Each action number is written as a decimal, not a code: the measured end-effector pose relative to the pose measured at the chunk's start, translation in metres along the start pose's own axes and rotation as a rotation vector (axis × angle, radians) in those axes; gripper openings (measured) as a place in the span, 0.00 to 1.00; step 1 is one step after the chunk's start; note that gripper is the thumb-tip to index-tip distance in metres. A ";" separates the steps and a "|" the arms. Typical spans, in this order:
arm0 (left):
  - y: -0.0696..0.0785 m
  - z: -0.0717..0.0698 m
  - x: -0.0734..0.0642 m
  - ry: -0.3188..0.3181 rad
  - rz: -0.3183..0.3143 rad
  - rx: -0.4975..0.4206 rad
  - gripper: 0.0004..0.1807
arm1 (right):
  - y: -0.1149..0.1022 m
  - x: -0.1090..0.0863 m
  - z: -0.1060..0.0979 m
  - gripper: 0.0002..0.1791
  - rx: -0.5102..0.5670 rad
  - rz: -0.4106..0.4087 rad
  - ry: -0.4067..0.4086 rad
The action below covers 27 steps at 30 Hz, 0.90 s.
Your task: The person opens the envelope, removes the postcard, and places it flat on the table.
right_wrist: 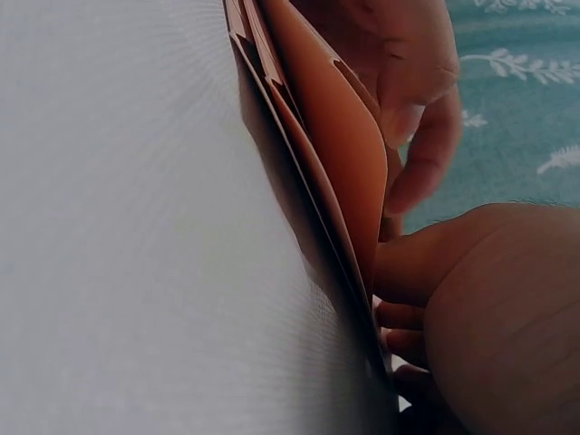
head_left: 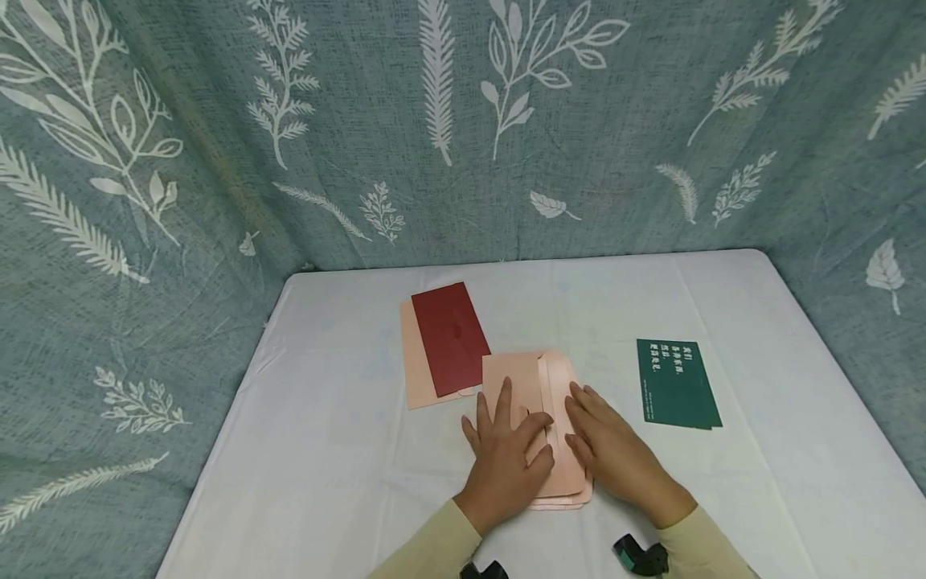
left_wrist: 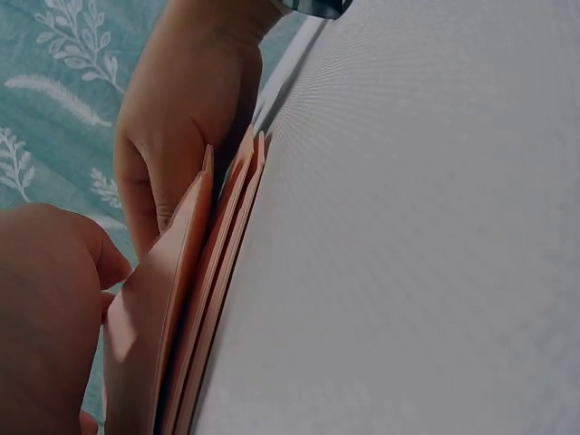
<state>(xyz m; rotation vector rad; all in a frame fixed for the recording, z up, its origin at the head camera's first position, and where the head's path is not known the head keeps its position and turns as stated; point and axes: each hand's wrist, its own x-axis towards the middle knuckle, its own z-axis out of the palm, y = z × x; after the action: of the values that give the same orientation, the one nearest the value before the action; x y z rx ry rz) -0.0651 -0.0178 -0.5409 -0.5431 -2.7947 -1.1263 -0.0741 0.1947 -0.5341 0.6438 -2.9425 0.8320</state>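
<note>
A small stack of pale pink envelopes point(head_left: 567, 482) lies on the white table, the top one with its long flap point(head_left: 559, 386) along the right side. My left hand point(head_left: 506, 460) rests on the top envelope with fingers spread. Over on the flap side, my right hand point(head_left: 616, 452) lays its extended fingers on the flap and the right edge. From the left wrist view, the top envelope point(left_wrist: 149, 313) bows up from the ones beneath. The right wrist view shows gaps between the stacked envelopes point(right_wrist: 340, 136), with both hands at the top one.
Behind the stack on the left, a dark red card point(head_left: 450, 338) overlaps another pink envelope point(head_left: 417, 378). Green cards with white writing point(head_left: 678, 386) lie to the right. A patterned blue-green curtain point(head_left: 463, 201) hangs behind the white table point(head_left: 325, 418).
</note>
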 end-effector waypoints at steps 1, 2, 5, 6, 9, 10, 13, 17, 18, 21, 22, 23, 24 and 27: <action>0.000 0.000 0.000 -0.002 0.005 0.006 0.17 | 0.000 0.000 0.000 0.32 -0.007 -0.002 0.003; 0.000 0.000 0.000 -0.004 0.008 0.011 0.17 | 0.001 0.000 0.001 0.32 -0.013 -0.006 0.007; -0.001 0.001 0.000 -0.009 0.013 0.022 0.20 | 0.001 0.000 0.001 0.32 -0.034 -0.023 0.021; -0.002 0.001 0.000 -0.011 0.012 0.022 0.20 | 0.002 0.000 0.002 0.32 -0.044 -0.032 0.026; -0.002 0.001 -0.001 -0.016 0.005 0.014 0.20 | 0.001 0.001 0.002 0.31 -0.059 -0.049 0.033; -0.002 0.001 -0.001 -0.015 0.004 0.011 0.20 | 0.001 0.002 0.002 0.31 -0.061 -0.055 0.031; -0.002 0.000 -0.001 -0.016 0.002 -0.003 0.20 | 0.000 0.005 0.001 0.30 -0.072 -0.076 0.018; -0.003 0.000 -0.001 -0.027 -0.001 -0.021 0.20 | -0.001 0.009 0.001 0.29 -0.068 -0.114 -0.018; -0.002 -0.001 -0.001 -0.030 -0.002 -0.027 0.21 | -0.002 0.009 0.001 0.29 -0.062 -0.124 -0.029; -0.003 -0.002 -0.001 -0.035 -0.003 -0.044 0.22 | -0.002 0.011 0.002 0.29 -0.018 -0.139 -0.057; -0.003 -0.003 -0.001 -0.035 -0.002 -0.048 0.22 | -0.001 0.012 0.002 0.29 -0.003 -0.142 -0.064; -0.003 -0.003 -0.001 -0.034 -0.002 -0.053 0.22 | -0.001 0.012 0.003 0.29 0.007 -0.144 -0.069; -0.003 -0.003 -0.001 -0.034 -0.002 -0.057 0.22 | 0.000 0.013 0.003 0.30 0.016 -0.145 -0.074; -0.004 -0.003 -0.002 -0.029 -0.002 -0.063 0.22 | 0.003 0.014 0.005 0.29 0.031 -0.139 -0.096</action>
<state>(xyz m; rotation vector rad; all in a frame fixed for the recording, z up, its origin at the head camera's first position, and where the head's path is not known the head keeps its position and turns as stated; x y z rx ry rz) -0.0651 -0.0226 -0.5414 -0.5669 -2.7924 -1.2202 -0.0875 0.1892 -0.5378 0.9026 -2.9307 0.8576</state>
